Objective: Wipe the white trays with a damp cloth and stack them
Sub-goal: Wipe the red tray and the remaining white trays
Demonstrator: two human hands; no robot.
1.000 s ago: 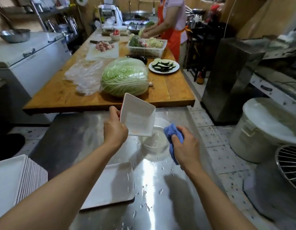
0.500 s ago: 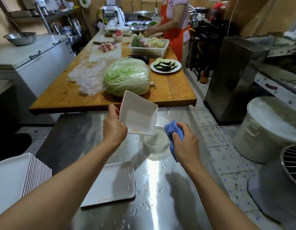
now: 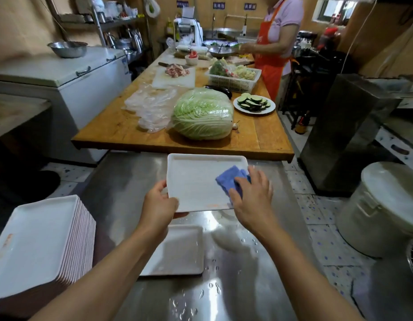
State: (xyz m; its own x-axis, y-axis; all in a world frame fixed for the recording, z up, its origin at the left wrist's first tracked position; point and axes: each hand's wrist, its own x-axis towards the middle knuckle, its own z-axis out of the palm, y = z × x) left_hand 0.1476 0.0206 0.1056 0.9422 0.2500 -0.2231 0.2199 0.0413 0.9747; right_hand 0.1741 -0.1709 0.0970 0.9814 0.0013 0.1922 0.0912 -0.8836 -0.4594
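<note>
I hold a white rectangular tray (image 3: pixel 196 179) level above the wet steel table (image 3: pixel 122 179). My left hand (image 3: pixel 158 205) grips its near left corner, thumb on top. My right hand (image 3: pixel 251 200) presses a blue cloth (image 3: pixel 231 179) onto the tray's right side, fingers curled round the cloth. An orange smear shows near the tray's front edge. Another white tray (image 3: pixel 177 251) lies flat on the table below my arms. A tall stack of white trays (image 3: pixel 38 242) stands at the left.
A wooden table (image 3: pixel 122 133) just beyond carries a large cabbage (image 3: pixel 203 113), plastic bags, a plate of sliced vegetables (image 3: pixel 254 104) and a basket. A person in an orange apron (image 3: pixel 272 52) works at its far end. A white lidded bin (image 3: pixel 386 205) stands at the right.
The tray has come down from tilted upright to level, facing up. My right hand has brought the blue cloth from beside the tray onto its surface. The glass bowl is now hidden beneath it.
</note>
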